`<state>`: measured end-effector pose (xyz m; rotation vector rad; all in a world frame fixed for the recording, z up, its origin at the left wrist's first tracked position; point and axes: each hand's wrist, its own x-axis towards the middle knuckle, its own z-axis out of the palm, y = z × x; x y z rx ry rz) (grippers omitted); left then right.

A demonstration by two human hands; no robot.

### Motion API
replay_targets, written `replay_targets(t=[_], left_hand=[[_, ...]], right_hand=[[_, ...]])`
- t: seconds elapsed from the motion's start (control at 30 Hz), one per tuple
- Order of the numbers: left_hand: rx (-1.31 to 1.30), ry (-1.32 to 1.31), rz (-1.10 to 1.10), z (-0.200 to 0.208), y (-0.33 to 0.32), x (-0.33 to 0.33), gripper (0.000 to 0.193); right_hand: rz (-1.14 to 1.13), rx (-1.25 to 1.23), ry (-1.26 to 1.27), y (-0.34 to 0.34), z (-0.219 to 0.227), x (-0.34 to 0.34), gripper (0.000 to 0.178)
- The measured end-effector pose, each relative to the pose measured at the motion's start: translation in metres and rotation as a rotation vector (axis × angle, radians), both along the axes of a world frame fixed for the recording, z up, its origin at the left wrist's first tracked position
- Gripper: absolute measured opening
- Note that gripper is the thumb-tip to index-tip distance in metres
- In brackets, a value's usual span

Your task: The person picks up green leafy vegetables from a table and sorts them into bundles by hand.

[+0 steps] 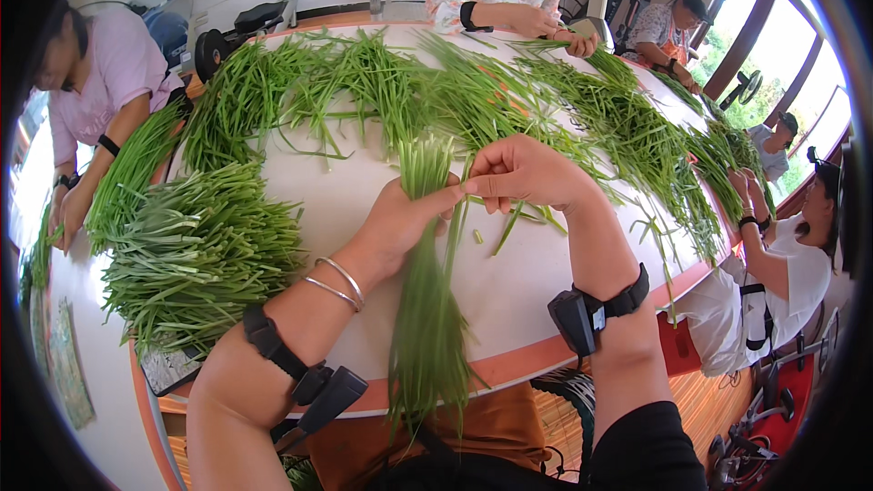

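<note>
Upright in front of me hangs a bunch of garlic chives (pixel 423 327), its pale ends up and its long green leaves falling past the table's near edge. My left hand (pixel 400 218) is wrapped round it near the top. Beside it, my right hand (pixel 532 173) pinches a single garlic chive (pixel 461 205) between thumb and forefinger, close to my left thumb. A few short loose bits lie on the table near my right hand. At my left a big stack of garlic chives (pixel 200 255) has its ends turned toward me.
Loose garlic chives (pixel 355 82) spread across the far side of the white table (pixel 318 205), with more heaped to the right (pixel 627 127). Several people sit round the table, including one at left (pixel 109 82) and one at right (pixel 773 264). A black weight-like disc (pixel 209 53) stands at the far left.
</note>
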<state>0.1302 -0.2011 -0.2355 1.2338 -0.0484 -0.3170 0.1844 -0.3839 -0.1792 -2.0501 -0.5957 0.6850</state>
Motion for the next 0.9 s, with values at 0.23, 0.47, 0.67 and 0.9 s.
replay_targets(t=[0.23, 0.47, 0.67, 0.9], left_hand=[[-0.004, -0.021, 0.008, -0.004, 0.003, 0.000, 0.014], [-0.062, -0.051, -0.021, -0.009, 0.002, 0.003, 0.015], [-0.044, -0.055, -0.029, -0.009, 0.005, 0.002, 0.020], [-0.225, 0.031, 0.051, -0.004, -0.001, 0.002, 0.021]], right_hand=[[-0.130, 0.099, -0.086, -0.007, 0.000, 0.006, 0.018], [-0.927, -0.218, -1.160, -0.056, -0.014, 0.039, 0.024], [-0.707, -0.400, -0.849, -0.023, -0.010, 0.022, 0.018], [-0.371, -0.854, -0.680, -0.008, -0.023, 0.020, 0.018]])
